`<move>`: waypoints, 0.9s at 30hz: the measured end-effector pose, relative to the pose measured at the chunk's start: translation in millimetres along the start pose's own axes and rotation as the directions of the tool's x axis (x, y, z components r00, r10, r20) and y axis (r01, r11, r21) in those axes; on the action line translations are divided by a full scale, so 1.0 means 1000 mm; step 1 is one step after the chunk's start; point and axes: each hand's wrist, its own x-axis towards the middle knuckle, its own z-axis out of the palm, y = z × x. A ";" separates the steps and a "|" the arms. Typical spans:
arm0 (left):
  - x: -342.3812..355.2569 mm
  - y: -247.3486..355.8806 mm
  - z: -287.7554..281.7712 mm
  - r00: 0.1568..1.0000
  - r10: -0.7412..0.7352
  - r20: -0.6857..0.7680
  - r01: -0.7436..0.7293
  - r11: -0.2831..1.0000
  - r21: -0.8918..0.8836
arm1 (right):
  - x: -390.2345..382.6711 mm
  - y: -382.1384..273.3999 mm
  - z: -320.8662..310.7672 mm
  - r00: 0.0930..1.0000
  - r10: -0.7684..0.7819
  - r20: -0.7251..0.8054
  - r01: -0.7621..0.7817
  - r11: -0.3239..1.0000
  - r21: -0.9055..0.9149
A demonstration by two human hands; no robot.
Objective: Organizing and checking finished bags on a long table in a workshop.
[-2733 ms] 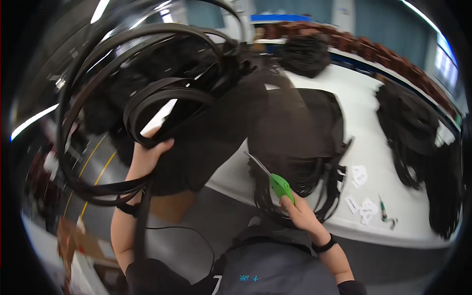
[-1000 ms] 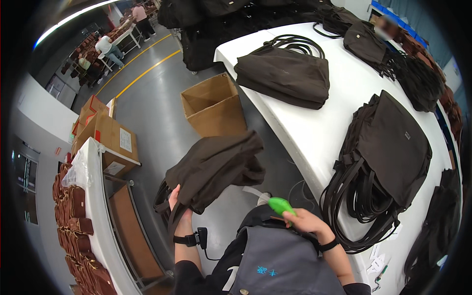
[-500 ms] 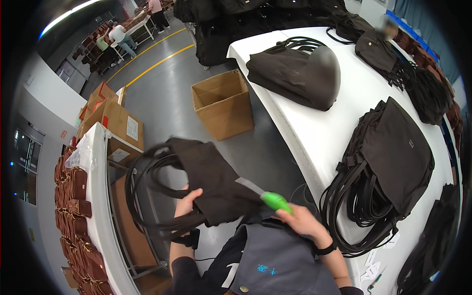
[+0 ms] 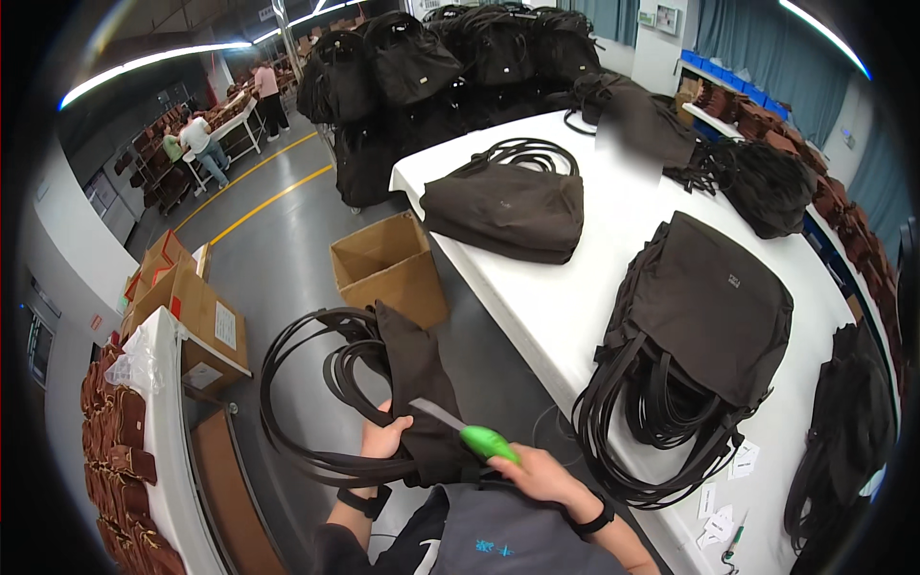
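Observation:
My left hand [image 4: 385, 433] is closed on a black fabric bag [image 4: 422, 374] held up in front of my body. Long black straps [image 4: 287, 383] loop out from the bag's left side. In my right hand [image 4: 539, 474] is the green handle of a tool with a long flat metal blade [image 4: 484, 443]. Its blade points up and left, across the front of the bag near my left thumb; whether it touches the cloth I cannot tell.
To the right, a white table [image 4: 537, 316] bears a stack of black bags [image 4: 709, 297] with hanging straps, another black bag [image 4: 517, 216], white tags [image 4: 719, 522] and a small green-handled tool [image 4: 736, 546]. An open cardboard box [image 4: 393, 273] stands on the floor. Brown bags [image 4: 115, 460] line the left.
My view has shifted, so the table and box sit farther left. The bag has turned more upright, and the blade now lies nearer my left hand.

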 end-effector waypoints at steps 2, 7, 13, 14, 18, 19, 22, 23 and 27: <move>0.007 -0.003 0.004 0.998 -0.025 -0.058 0.012 0.979 -0.206 | -0.012 0.027 -0.007 0.961 0.199 -0.194 -0.220 0.971 -0.097; 0.031 -0.012 -0.009 0.985 -0.091 -0.149 0.050 0.964 -0.260 | -0.047 0.013 -0.004 0.998 0.014 0.059 -0.010 0.998 -0.055; 0.054 0.029 -0.036 0.939 0.013 -0.343 -0.097 0.969 -0.229 | -0.057 0.032 -0.027 0.935 0.153 -0.320 0.015 0.884 0.467; 0.058 0.053 -0.036 0.912 0.105 -0.396 -0.170 0.976 -0.133 | -0.067 0.027 -0.036 0.918 0.227 -0.326 -0.012 0.837 0.547; 0.104 0.167 -0.049 0.935 0.216 -0.282 -0.270 0.948 -0.169 | -0.098 0.039 -0.064 0.886 0.246 -0.393 0.150 0.649 0.746; 0.122 0.203 -0.043 0.946 0.272 -0.179 -0.297 0.945 -0.135 | -0.101 0.040 -0.068 0.855 0.245 -0.456 0.198 0.660 0.725; 0.181 0.313 0.002 0.924 0.383 0.009 -0.383 0.924 0.014 | -0.089 0.036 -0.074 0.702 0.370 -0.609 0.239 0.682 0.691; 0.197 0.338 0.032 0.831 0.527 0.178 -0.486 0.844 -0.227 | -0.083 0.035 -0.076 0.689 0.383 -0.615 0.230 0.689 0.687; 0.283 0.346 0.147 0.775 0.598 0.205 -0.603 0.796 -0.046 | -0.049 0.031 -0.082 0.514 0.516 -0.685 0.215 0.696 0.685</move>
